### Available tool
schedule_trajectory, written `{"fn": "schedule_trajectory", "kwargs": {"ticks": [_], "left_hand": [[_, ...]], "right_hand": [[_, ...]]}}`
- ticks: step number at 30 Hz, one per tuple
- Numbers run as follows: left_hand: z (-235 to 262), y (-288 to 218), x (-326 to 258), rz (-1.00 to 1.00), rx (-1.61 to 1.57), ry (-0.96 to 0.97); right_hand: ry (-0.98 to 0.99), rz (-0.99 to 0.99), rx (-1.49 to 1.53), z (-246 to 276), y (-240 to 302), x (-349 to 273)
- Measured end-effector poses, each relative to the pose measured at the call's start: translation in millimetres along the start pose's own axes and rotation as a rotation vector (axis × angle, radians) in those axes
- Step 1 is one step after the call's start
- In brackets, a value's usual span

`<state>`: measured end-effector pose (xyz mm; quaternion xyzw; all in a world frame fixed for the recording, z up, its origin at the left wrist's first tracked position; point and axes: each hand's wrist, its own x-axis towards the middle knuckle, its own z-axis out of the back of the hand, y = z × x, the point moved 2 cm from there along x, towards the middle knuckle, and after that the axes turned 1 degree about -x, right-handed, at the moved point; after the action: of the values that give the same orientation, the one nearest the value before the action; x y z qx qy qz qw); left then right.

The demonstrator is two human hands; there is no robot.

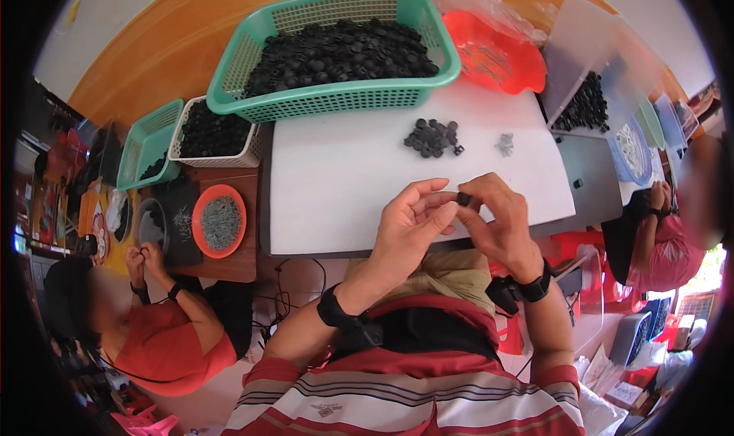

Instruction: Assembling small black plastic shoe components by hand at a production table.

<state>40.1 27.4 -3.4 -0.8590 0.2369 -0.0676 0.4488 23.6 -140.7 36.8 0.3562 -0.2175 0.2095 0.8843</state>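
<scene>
Over the near edge of a white foam sheet (329, 183), my two hands meet almost fingertip to fingertip. Between the thumb and fingers of my right hand (501, 220) is a small black plastic cap (463, 199). My left hand (413, 218) is closed beside it, thumb brought against the fingers; whatever it may hold is too small to make out. Farther out on the sheet lies a loose pile of similar black caps (432, 139). To the right of that pile is a little heap of small silvery pieces (505, 144), perhaps screws.
A large green basket (336, 104) full of black caps stands at the back. Beside it sits a red tray (527, 75); right of that, a clear bin (569, 50). Left are a white basket (222, 161) and an orange bowl (241, 233) of metal pieces. People work on both sides.
</scene>
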Motion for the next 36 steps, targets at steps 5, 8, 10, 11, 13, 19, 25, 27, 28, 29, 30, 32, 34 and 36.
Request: {"fn": "schedule_trajectory", "kwargs": {"ticks": [5, 8, 10, 11, 13, 19, 25, 27, 28, 29, 30, 32, 34, 36], "left_hand": [[9, -6, 1, -0.018, 0.001, -0.063], [14, -7, 1, -0.013, -0.003, -0.049], [13, -8, 2, -0.014, 0.006, -0.042], [13, -8, 1, -0.015, 0.015, -0.039], [14, -7, 1, -0.023, 0.022, -0.040], [16, -4, 5, -0.037, 0.072, -0.006], [13, -6, 6, -0.032, 0.125, -0.014], [16, -4, 5, -0.027, 0.125, -0.035], [18, -3, 5, -0.038, 0.121, -0.049], [17, -1, 6, -0.044, 0.118, -0.048], [17, -2, 6, -0.048, 0.127, -0.046], [16, -3, 6, -0.045, 0.141, -0.040], [17, -3, 4, -0.054, 0.160, -0.050], [13, -1, 5, -0.068, 0.159, -0.035]], "right_hand": [[0.004, -0.028, -0.029, 4, -3, 51], [0.048, -0.029, -0.008, 4, -6, 95], [0.032, -0.028, -0.024, 3, -5, 130], [0.014, -0.024, -0.042, -1, -4, 150], [0.001, -0.005, -0.003, -15, -2, 187], [0.124, -0.042, 0.055, -40, 1, 241], [-0.024, 0.032, 0.078, -51, -14, 240], [-0.020, 0.046, 0.059, -35, -11, 223], [-0.024, 0.067, 0.040, -25, -10, 212], [-0.030, 0.053, 0.029, -12, -12, 197], [0.005, -0.002, 0.011, -2, -15, 183], [0.034, -0.063, -0.014, 15, -20, 151], [0.178, -0.250, -0.052, 20, -28, 118], [0.203, -0.256, -0.097, 24, -43, 89]]}}
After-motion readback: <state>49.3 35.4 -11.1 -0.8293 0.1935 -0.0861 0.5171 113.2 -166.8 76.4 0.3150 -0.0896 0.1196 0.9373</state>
